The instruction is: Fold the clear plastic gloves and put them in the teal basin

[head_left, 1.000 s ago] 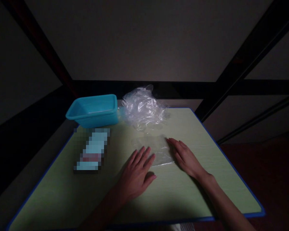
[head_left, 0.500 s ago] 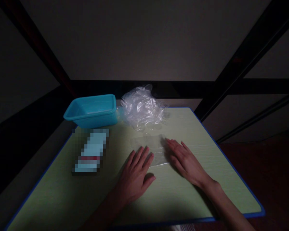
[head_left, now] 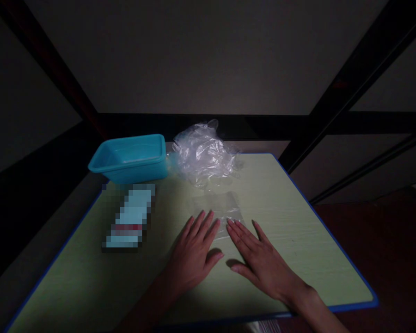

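A thin, clear plastic piece (head_left: 215, 203) lies flat on the table; whether it is a bag or a folded disposable glove I cannot tell. My left hand (head_left: 194, 252) rests with fingers spread, its fingertips on the near left part of the plastic. On the near right part are the fingertips of my right hand (head_left: 260, 261), the palm down and the thumb held apart. Neither hand grips anything. Beyond them sits a crumpled heap of clear plastic (head_left: 206, 155) with rounded, finger-like ends showing.
A blue plastic basin (head_left: 135, 173) stands at the table's back left corner, beside the heap. Nearer on the left lies a pixelated, phone-like rectangle (head_left: 133, 215). The pale green table (head_left: 298, 259) has a blue edge, with a wall behind it.
My right hand has moved nearer and to the left, from the plastic's right edge onto its near right part. My left hand stays almost where it was.
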The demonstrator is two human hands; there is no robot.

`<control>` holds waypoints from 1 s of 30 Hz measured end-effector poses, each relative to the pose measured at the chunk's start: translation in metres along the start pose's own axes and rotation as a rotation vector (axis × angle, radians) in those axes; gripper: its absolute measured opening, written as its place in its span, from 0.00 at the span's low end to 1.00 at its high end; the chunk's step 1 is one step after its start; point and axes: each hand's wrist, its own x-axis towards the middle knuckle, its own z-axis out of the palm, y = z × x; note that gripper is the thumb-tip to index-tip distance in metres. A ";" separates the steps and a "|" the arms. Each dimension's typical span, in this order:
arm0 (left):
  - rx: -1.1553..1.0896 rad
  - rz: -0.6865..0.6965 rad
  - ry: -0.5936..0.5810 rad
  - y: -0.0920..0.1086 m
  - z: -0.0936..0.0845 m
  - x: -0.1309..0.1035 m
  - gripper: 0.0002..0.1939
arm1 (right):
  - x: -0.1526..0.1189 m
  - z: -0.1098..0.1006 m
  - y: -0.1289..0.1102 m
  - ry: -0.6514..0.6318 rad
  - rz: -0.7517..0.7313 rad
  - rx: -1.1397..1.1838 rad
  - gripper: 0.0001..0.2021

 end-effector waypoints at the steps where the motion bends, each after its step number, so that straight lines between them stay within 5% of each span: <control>1: 0.000 -0.001 -0.004 0.000 0.000 0.000 0.32 | -0.002 0.000 0.002 0.004 0.011 -0.001 0.35; 7: -0.039 -0.009 -0.012 0.001 -0.001 0.000 0.31 | -0.012 -0.005 0.013 -0.011 0.054 0.044 0.35; 12: -0.117 0.006 0.106 -0.004 -0.007 -0.004 0.33 | -0.006 -0.021 0.021 0.045 0.013 0.100 0.29; 19: -0.197 -0.001 0.262 -0.019 -0.010 -0.020 0.16 | 0.030 -0.045 0.025 -0.015 -0.206 -0.126 0.13; 24: -0.188 -0.018 0.230 -0.020 -0.004 -0.023 0.16 | 0.042 -0.048 0.023 -0.104 -0.175 -0.161 0.13; 30: -0.215 -0.029 0.257 -0.021 -0.004 -0.019 0.16 | 0.034 -0.036 0.025 -0.009 -0.122 -0.107 0.18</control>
